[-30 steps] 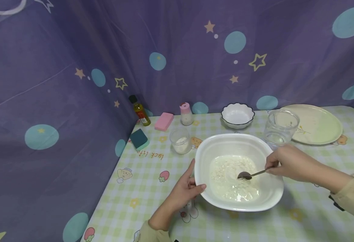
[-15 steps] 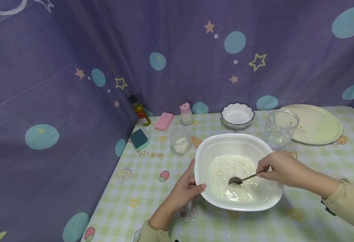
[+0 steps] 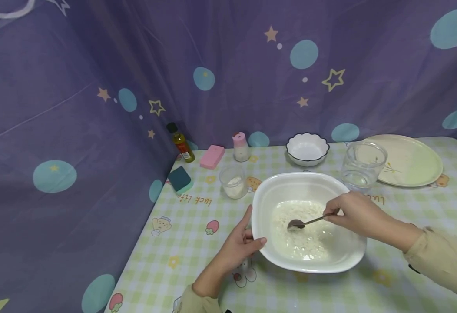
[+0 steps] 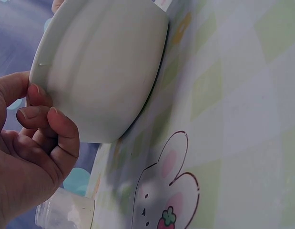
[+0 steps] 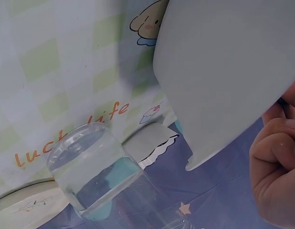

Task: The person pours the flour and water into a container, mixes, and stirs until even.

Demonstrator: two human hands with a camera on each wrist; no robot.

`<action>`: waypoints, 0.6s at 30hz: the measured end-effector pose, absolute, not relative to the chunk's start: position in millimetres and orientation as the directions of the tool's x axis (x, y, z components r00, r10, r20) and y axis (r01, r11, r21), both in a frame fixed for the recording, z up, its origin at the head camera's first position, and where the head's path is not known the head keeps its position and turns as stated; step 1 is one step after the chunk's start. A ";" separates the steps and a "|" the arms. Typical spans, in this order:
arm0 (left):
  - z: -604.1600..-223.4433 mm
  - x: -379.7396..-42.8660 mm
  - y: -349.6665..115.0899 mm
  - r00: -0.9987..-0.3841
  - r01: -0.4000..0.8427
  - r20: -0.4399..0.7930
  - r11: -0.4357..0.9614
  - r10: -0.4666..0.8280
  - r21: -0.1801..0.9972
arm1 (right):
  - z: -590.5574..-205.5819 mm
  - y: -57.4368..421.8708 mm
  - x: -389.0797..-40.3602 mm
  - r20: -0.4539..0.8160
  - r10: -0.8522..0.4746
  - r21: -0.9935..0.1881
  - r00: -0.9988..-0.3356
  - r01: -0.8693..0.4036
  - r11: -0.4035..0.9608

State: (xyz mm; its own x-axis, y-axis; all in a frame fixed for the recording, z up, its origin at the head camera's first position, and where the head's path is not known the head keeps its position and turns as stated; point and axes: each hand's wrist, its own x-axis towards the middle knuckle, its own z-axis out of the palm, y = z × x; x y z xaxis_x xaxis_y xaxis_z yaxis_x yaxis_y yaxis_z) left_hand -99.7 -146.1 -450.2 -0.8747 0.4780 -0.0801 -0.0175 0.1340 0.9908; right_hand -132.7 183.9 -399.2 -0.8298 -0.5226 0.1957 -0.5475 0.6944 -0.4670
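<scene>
A large white basin stands on the checked tablecloth with a pale, lumpy, floury liquid inside. At the basin's left side, my left hand pinches the rim between thumb and fingers; the left wrist view shows the thumb and curled fingers at the rim. Over the basin's right side my right hand pinches the handle of a dark metal spoon, whose bowl dips into the mixture left of centre. In the right wrist view the basin's wall hides the spoon.
Behind the basin are a clear cup with white powder, a pink-topped shaker, a scalloped bowl, a clear jar and an oval plate. An oil bottle, pink sponge and green sponge stand back left.
My right hand has moved left with the spoon; its bowl went left and toward me, then slightly away again through the mixture. My left hand and the basin stay in place.
</scene>
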 end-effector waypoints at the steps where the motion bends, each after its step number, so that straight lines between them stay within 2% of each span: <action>1: -450.1 -99.7 -146.1 -0.875 -0.017 -0.080 0.135 0.477 0.991 | -399.2 183.4 -133.4 0.201 -0.521 -0.462 -0.829 -0.549 0.696; 12: -449.7 -99.5 -146.3 -0.876 -0.028 -0.086 0.129 0.475 0.991 | -396.6 184.4 -143.6 0.214 -0.509 -0.422 -0.834 -0.549 0.721; 18: -450.7 -100.5 -146.8 -0.869 -0.029 -0.079 0.109 0.488 0.994 | -392.7 193.1 -147.6 0.214 -0.465 -0.384 -0.859 -0.512 0.769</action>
